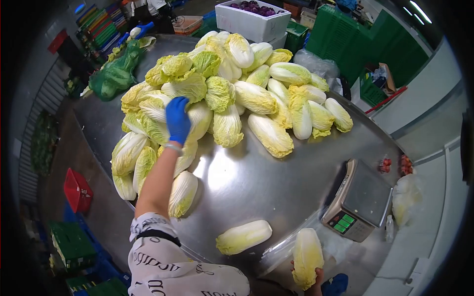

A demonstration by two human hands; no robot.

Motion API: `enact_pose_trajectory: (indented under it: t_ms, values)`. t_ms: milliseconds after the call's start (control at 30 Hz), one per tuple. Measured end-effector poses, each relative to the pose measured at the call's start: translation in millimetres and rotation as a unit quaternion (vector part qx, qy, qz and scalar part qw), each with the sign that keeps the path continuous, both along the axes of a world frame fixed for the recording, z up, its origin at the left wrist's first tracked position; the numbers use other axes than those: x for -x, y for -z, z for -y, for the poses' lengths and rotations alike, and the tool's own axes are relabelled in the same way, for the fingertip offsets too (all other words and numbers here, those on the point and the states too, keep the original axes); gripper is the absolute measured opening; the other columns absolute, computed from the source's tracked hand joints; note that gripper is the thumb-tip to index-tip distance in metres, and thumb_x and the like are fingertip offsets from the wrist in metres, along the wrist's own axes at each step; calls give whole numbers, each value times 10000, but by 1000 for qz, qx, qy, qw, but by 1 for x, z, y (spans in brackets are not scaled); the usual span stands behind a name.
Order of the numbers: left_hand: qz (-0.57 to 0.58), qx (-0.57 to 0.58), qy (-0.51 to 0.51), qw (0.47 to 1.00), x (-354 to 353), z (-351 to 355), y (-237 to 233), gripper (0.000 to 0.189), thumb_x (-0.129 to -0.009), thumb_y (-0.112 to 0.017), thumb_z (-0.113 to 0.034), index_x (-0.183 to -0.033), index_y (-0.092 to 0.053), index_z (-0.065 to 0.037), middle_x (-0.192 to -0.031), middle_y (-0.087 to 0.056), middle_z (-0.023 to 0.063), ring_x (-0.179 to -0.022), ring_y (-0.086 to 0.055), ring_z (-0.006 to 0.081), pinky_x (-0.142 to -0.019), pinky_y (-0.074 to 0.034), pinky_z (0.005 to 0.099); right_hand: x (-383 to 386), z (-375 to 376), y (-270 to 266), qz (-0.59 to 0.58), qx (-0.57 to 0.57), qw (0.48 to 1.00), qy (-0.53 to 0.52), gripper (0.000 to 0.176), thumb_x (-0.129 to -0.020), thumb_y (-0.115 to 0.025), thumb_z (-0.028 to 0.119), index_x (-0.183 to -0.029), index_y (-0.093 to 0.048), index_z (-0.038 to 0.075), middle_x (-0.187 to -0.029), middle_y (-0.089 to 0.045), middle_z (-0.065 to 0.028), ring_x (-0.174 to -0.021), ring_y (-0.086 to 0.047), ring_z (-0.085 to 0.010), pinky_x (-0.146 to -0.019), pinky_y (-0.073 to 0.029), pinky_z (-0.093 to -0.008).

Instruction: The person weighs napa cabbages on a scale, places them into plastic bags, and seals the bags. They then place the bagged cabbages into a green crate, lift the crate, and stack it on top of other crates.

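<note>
My left hand (178,120), in a blue glove, reaches over the left part of a large heap of napa cabbages (228,127). Its fingers are bent and close together against the heap; their grip is partly hidden. At the bottom right, my right hand (317,276) holds a pale cabbage (308,254) upright, fingers showing on both sides of it. One cabbage (244,237) lies apart near the front edge, left of the held one. Another (183,194) lies beside my left forearm.
A scale (359,200) stands on the right of the metal table (237,192), near plastic film (291,241). Behind are a white box of purple produce (253,22), green crates (335,37) and a green net bag (116,74). Another person's blue-gloved hand (144,29) shows at the back left.
</note>
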State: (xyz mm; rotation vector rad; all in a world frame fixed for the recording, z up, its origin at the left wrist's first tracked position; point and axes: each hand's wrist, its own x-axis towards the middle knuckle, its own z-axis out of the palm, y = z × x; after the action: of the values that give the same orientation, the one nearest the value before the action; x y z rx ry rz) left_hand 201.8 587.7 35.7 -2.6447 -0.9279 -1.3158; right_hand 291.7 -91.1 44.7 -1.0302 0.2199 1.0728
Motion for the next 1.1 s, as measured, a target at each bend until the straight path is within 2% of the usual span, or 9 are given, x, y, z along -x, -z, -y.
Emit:
enact_pose_trajectory:
  t_ms: [167, 267, 400, 500, 567, 633, 733, 900, 1100]
  values:
    - [-336, -84, -86, 934, 67, -11, -30, 686, -672, -583, 27, -1327, -468, -140, -1319, -480, 134, -1282, -389, 342, -1099, -252, 488, -13, 2, 15, -11, 19, 1000, 7, 798, -769, -528, 457, -1382, -344, -18, -1230, -532, -250, -1093, -567, -410, -822, -543, -468]
    - [-387, -66, -109, 913, 61, -31, -40, 779, -670, -589, 29, -1395, -392, -176, -1373, -429, 137, -1329, -338, 332, -1127, -202, 507, -15, -12, 15, -25, -9, 1000, -3, 781, -781, -517, 448, -1391, -340, -8, -1238, -525, -260, -1094, -569, -404, -850, -526, -464]
    - [-349, -29, -40, 936, 68, -40, -39, 759, -590, -741, -118, -1305, -490, -157, -1238, -528, 149, -1209, -459, 332, -1106, -238, 505, -10, -22, -1, -33, -13, 999, -31, 784, -781, -514, 446, -1396, -334, -5, -1254, -514, -269, -1091, -573, -393, -884, -506, -443]
    - [-179, 6, -29, 983, 64, -8, -58, 762, -512, -800, -180, -1232, -554, -134, -1080, -554, 149, -1019, -523, 341, -1018, -351, 473, 2, -6, -9, -41, 0, 999, -30, 789, -780, -514, 443, -1401, -324, -4, -1262, -506, -280, -1075, -582, -376, -898, -497, -423]
    - [-29, 197, 49, 979, 60, 28, -71, 731, -578, -805, -165, -1249, -527, -82, -1119, -559, 126, -1048, -545, 298, -953, -426, 377, 14, 7, -10, -71, -13, 997, -23, 790, -771, -533, 414, -1399, -318, -14, -1266, -502, -285, -1081, -576, -380, -923, -482, -425]
    - [63, 421, 143, 894, 54, 62, -82, 687, -645, -785, -158, -1262, -506, -43, -1131, -573, 95, -1054, -560, 260, -928, -448, 335, 22, 15, -11, -108, -41, 993, -12, 792, -753, -569, 357, -1390, -312, -37, -1271, -499, -286, -1110, -557, -401, -966, -458, -442]
    - [132, 698, 260, 655, 23, 140, -103, 577, -757, -704, -177, -1270, -493, -16, -1131, -594, 77, -1014, -589, 214, -907, -467, 321, 36, 22, -12, -133, -94, 987, -4, 765, -764, -566, 328, -1384, -316, -44, -1274, -502, -273, -1120, -553, -397, -979, -450, -446]
    - [43, 871, 330, 361, -69, 238, -76, 522, -859, -627, -227, -1312, -469, -21, -1200, -578, 76, -1081, -566, 184, -970, -431, 326, 65, 60, 8, -168, -79, 980, 68, 698, -781, -558, 241, -1374, -329, -48, -1277, -507, -262, -1124, -559, -377, -991, -443, -458]
    - [-209, 518, 457, 693, -228, 376, -58, 904, -719, -769, -408, -1405, -335, -9, -1256, -557, 191, -1149, -557, 273, -964, -439, 354, 83, 108, 20, -160, -87, 973, 141, 644, -784, -564, 172, -1358, -364, -41, -1256, -534, -240, -1114, -570, -368, -984, -448, -464]
